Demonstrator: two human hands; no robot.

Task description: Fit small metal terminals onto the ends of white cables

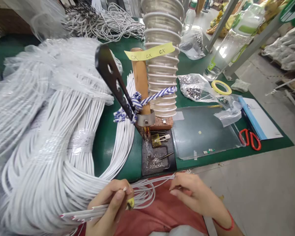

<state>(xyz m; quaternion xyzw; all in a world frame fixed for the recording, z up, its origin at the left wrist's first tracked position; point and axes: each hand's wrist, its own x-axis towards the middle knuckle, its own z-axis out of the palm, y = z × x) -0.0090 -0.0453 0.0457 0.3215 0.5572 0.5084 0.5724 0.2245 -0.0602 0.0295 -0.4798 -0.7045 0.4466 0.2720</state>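
Observation:
My left hand (111, 205) is closed around a small bundle of white cables (88, 213). Their cut ends, some showing red wire, stick out to the left. One white cable tip pokes up between the thumb and forefinger. A yellow scrap (130, 203) shows at the fingers' right side. My right hand (193, 193) is curled with thumb and forefinger close together; whatever lies in it is too small or hidden to name. Between the hands, loops of white cable (147, 195) rest over a red cloth on the lap.
A soldering iron with a wooden handle (140, 78) hangs above a dark tray (170, 167), beside a ribbed duct (162, 65). Thick white cable bundles (49, 170) fill the left. On the right are a clear sheet (201, 127), red-handled scissors (254, 141), yellow tape (221, 87) and a water bottle (229, 46).

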